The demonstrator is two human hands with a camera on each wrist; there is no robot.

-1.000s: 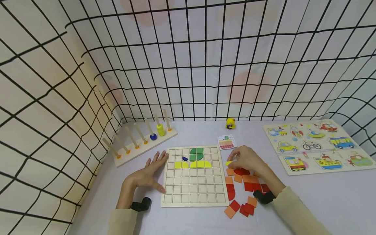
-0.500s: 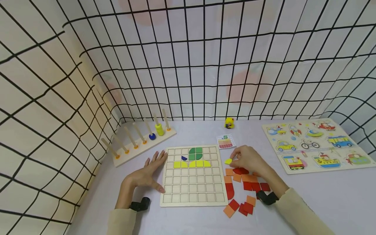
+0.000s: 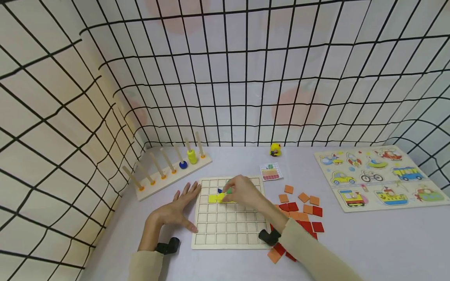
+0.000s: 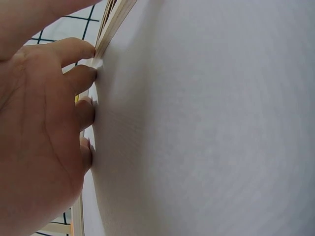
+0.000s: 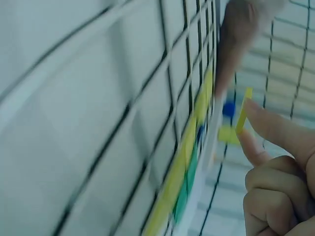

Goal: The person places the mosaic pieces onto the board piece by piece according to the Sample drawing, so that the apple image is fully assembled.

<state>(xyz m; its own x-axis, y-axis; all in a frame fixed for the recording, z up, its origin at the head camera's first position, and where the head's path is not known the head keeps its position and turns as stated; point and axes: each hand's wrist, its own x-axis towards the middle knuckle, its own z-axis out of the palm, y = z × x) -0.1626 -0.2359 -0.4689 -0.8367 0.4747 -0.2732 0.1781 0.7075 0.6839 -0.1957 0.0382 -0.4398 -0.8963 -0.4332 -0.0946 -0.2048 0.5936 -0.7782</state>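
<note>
A wooden grid board [image 3: 232, 236] lies flat on the table. My left hand [image 3: 175, 212] rests at its left edge, fingers and thumb spread, fingertips down at the border. Over the upper part of the grid, my right hand [image 3: 242, 192] pinches a thin yellow tile [image 5: 244, 110] between thumb and index finger, the other fingers curled. The tile is above the board's surface in the right wrist view. Below it runs a row of yellow tiles [image 3: 212, 198], with a small dark blue piece [image 3: 220, 191] just above. Green pieces [image 5: 185, 189] are mostly behind the right hand in the head view.
Loose orange tiles [image 3: 288, 189] and red tiles [image 3: 318, 226] lie right of the board, some under the right forearm. A pattern card [image 3: 271, 171], a yellow duck toy [image 3: 275, 150], a peg rack [image 3: 168, 180] and a vehicle puzzle board [image 3: 381, 179] stand around.
My right hand has moved left from beside the loose tiles to over the board, carrying the yellow tile. My left hand stays at the board's left edge.
</note>
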